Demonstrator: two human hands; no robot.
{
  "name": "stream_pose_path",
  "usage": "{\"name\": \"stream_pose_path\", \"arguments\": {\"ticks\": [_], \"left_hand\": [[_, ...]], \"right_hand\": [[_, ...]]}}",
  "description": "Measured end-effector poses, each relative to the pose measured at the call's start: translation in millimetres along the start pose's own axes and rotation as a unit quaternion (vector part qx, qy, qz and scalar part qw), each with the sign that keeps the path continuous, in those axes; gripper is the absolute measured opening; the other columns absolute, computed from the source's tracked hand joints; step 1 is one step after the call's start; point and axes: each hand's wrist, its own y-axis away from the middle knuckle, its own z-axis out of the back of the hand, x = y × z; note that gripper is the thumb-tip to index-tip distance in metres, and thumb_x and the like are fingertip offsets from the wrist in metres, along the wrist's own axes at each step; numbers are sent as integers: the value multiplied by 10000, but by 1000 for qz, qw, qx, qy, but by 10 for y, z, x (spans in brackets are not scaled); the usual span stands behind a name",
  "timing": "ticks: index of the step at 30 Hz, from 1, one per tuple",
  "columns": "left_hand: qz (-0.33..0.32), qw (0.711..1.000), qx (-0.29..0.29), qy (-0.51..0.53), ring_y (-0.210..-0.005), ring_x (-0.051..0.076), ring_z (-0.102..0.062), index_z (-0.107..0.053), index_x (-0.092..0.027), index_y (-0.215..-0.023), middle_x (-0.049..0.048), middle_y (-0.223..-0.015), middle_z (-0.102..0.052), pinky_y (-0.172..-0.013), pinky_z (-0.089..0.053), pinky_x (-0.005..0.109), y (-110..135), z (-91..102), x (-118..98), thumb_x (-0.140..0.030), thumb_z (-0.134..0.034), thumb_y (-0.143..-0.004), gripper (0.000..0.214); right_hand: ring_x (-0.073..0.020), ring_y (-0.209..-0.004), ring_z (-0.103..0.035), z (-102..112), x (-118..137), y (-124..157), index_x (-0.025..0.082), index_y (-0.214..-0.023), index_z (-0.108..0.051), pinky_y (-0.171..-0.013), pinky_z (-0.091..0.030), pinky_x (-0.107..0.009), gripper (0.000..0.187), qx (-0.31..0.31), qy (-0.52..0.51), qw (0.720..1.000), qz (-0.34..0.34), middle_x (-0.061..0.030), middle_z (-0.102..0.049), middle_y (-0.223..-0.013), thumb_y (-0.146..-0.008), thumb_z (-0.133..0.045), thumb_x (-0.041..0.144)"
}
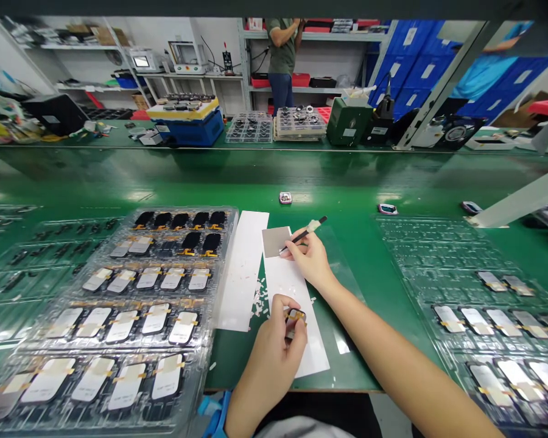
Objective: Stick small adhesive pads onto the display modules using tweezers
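My left hand (271, 347), low over a white paper strip (313, 359), is closed around a small display module (296, 317) with an orange flex strip; my fingers hide part of it. My right hand (311, 255) grips dark tweezers (304, 234), which have pale tape wrapped near the upper end. Their tips touch or hover just over a grey square sheet (274, 242) at the far end of the strip. Small white scraps (258, 298) lie scattered between this strip and a second white paper strip (243, 267) to the left.
A clear tray (219, 298) of display modules fills the left side. Another clear tray (406, 243) with modules in its nearer rows lies right. Small watch-like cases (285, 198) sit farther back. A slanted white post (520, 194) stands at right. A person (281, 61) stands beyond the bench.
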Motion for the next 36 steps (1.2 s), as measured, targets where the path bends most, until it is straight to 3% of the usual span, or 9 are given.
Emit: {"name": "stream_pose_path", "arguments": {"ticks": [4, 8, 12, 16, 18, 23, 27, 32, 36], "left_hand": [[-3, 1000, 0, 12, -607, 144, -484, -374, -233, -1059, -23, -744, -547, -520, -305, 244, 1, 4, -3, -251, -371, -1007, 55], [-6, 999, -8, 35, -635, 146, -510, -378, -236, -1057, -19, -759, -557, -539, -333, 243, 5, 1, 17, -252, -385, -1008, 52], [-6, 995, -51, 88, -646, 138, -506, -368, -246, -1056, -29, -752, -557, -550, -344, 226, 26, -3, 16, -288, -411, -1019, 70], [-17, 982, -98, 162, -619, 113, -462, -376, -254, -1054, -52, -725, -547, -575, -344, 213, 54, 0, -24, -376, -458, -1034, 148], [-19, 973, -103, 203, -581, 97, -417, -383, -255, -1054, -61, -708, -546, -554, -317, 209, 58, -3, -51, -447, -494, -1025, 224], [0, 953, -104, 285, -466, 45, -260, -375, -254, -1030, -85, -674, -543, -478, -197, 206, 41, -65, -99, -584, -573, -956, 392], [5, 945, -112, 307, -468, 36, -289, -386, -253, -1016, -91, -659, -531, -483, -209, 186, 30, -124, -119, -577, -616, -936, 406], [1, 937, -132, 324, -593, 81, -466, -417, -260, -1032, -67, -686, -556, -533, -319, 171, 34, -152, -138, -531, -650, -936, 370], [-13, 931, -119, 343, -512, 66, -397, -432, -262, -1037, -59, -712, -594, -512, -305, 186, 25, -145, -113, -521, -633, -950, 339]], "right_hand": [[-125, -648, -669, -17, 30, 12, 134, -920, -617, -651, -592, -274, 143, 22, -8, 1000, 14, 42, -642, -737, -907, -736, 212], [-132, -611, -670, -30, 145, 13, 169, -836, -577, -625, -593, -266, 313, 24, -35, 999, 24, 42, -650, -688, -775, -843, 322], [-156, -685, -720, 20, 549, 138, 214, -859, -549, -691, -632, -297, 390, 18, -77, 996, 38, -3, -713, -786, -747, -815, 476], [-144, -761, -734, 104, 1039, 528, 210, -866, -600, -768, -649, -289, 253, 21, -102, 992, 67, -9, -723, -857, -848, -759, 405], [-145, -784, -740, 134, 1135, 774, 206, -866, -633, -740, -658, -260, 154, 1, -108, 989, 97, -10, -718, -844, -880, -748, 307], [-166, -787, -767, 122, 872, 1227, 227, -932, -636, -687, -669, -241, 94, -103, -107, 980, 130, 15, -696, -819, -916, -721, 193], [-157, -787, -765, 56, 627, 1341, 251, -955, -608, -694, -663, -240, 107, -144, -125, 976, 101, 20, -690, -841, -935, -709, 223], [-169, -796, -753, 28, 501, 1377, 263, -979, -598, -650, -668, -266, 121, -151, -133, 975, 95, 15, -654, -874, -932, -703, 228], [-189, -801, -750, 32, 436, 1418, 269, -986, -594, -620, -662, -272, 117, -150, -110, 976, 112, 0, -635, -889, -937, -681, 207]]}}
